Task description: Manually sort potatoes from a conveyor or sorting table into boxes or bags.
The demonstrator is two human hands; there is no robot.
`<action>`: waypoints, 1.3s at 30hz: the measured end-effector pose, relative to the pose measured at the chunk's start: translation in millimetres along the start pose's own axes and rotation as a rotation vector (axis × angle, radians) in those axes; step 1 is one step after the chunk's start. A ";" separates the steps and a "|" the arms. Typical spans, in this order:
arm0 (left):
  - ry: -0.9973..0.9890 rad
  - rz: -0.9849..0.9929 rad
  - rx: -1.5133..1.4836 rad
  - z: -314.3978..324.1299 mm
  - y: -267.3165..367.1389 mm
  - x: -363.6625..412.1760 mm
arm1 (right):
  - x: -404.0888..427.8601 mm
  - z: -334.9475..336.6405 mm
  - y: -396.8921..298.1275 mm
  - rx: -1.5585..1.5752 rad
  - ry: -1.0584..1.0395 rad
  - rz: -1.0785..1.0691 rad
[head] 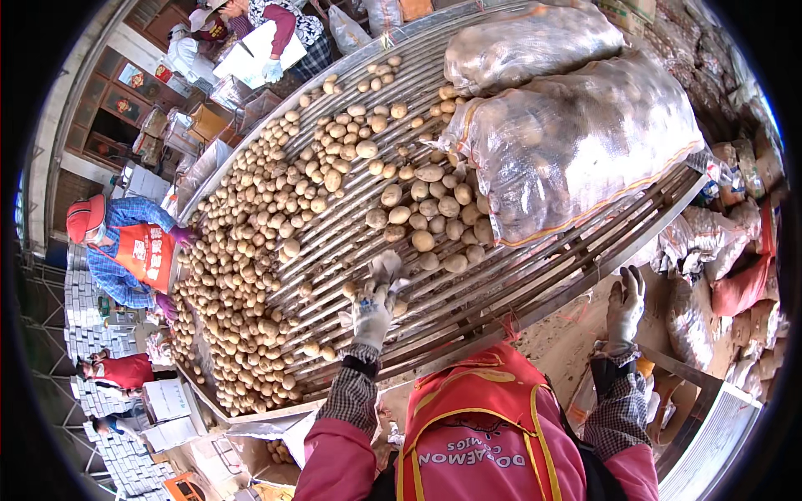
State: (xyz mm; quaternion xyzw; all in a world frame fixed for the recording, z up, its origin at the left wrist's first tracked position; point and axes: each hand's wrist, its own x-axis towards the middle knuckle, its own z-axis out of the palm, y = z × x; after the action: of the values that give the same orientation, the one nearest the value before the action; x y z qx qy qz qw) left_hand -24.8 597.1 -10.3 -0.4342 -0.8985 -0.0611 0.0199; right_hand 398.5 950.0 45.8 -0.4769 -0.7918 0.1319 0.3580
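Note:
My left hand [371, 311], in a dirty white work glove, is over the slatted sorting table [351, 244]; a grey scrap lies at its fingertips, and whether it grips this or a potato I cannot tell. My right hand [625, 307], also gloved, is raised beyond the table's near edge with fingers apart and nothing in it. Loose potatoes [250, 263] cover the table's left part. A looser group of potatoes [432, 213] lies by the mouth of a large clear plastic sack of potatoes [583, 144]. Another full sack [532, 44] rests behind it.
A co-worker in a red cap [135, 250] has purple-gloved hands at the table's left end. Other people stand farther off, some around a white box [260, 56]. Filled sacks [689, 319] lie on the floor at right. A metal-edged frame [708, 432] stands at lower right.

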 end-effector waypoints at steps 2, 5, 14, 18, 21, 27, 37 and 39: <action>-0.203 -0.255 -0.267 -16.1 7.8 -3.3 | 9.2 -7.9 -63.4 -0.034 0.025 -0.163; 0.108 -0.132 -0.489 -33.2 8.3 -24.6 | 8.6 14.8 -160.2 0.213 -0.315 -0.276; -0.206 0.547 -1.034 -138.8 140.9 53.1 | 19.9 27.8 -243.3 0.510 -1.035 0.033; -0.014 0.663 -1.017 -111.3 156.7 92.3 | 16.0 -38.8 -170.9 0.463 -0.647 0.303; -0.278 0.308 -1.676 -68.4 155.6 130.6 | 12.5 -110.5 -96.7 0.017 -0.458 0.409; -0.556 -0.091 -2.179 -69.1 186.2 230.5 | 15.7 -70.3 -60.6 -0.087 -0.324 0.022; -0.029 -0.084 -1.701 6.2 271.3 172.5 | 149.3 56.2 -217.3 -0.362 -0.756 -0.989; -0.059 -0.013 -1.423 -26.1 271.5 153.5 | 175.7 77.0 -205.0 -0.396 -0.690 -1.263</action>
State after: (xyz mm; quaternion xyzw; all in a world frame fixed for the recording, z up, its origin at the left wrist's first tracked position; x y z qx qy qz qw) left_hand 91.8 880.4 54.3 -0.3381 -0.6434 -0.6211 -0.2933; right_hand 159.0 1005.0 181.5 0.0818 -0.9914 -0.1018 0.0042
